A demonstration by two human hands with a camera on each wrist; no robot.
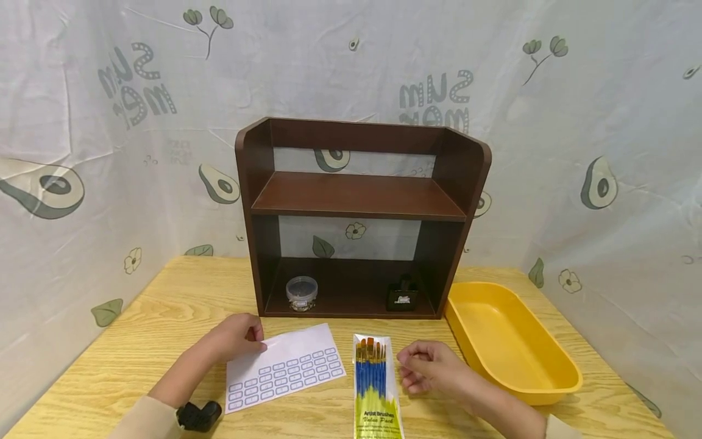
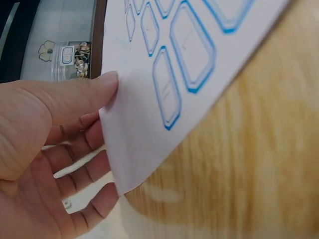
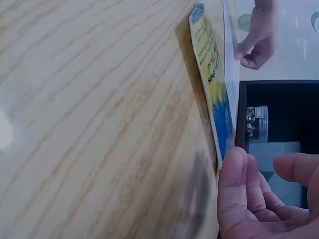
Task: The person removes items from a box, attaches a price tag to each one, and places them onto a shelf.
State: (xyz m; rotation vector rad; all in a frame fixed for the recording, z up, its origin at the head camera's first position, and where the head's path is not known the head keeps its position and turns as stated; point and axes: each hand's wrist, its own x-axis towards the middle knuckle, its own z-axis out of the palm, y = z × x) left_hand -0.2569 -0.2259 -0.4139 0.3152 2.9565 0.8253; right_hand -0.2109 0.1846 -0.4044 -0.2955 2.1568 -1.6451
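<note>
A white sheet of blue-bordered sticker labels (image 1: pixel 298 341) lies tilted on the table, with bare backing at its upper left. My left hand (image 1: pixel 237 338) pinches its left edge; in the left wrist view the thumb (image 2: pixel 94 92) is on top and the other fingers are at the edge and behind. To the right is a clear packet of artist brushes (image 1: pixel 378 390) with blue handles and a yellow-green lower part. Just right of that packet, my right hand (image 1: pixel 433 367) hovers with relaxed fingers, a gap between thumb and fingertips, holding nothing.
A dark brown two-tier shelf (image 1: pixel 359 198) stands behind. On its lower board are a small labelled clear jar (image 1: pixel 301 294) of shiny pieces and a black bottle (image 1: pixel 402 297) with a white label. At right sits a yellow plastic tub (image 1: pixel 570 384).
</note>
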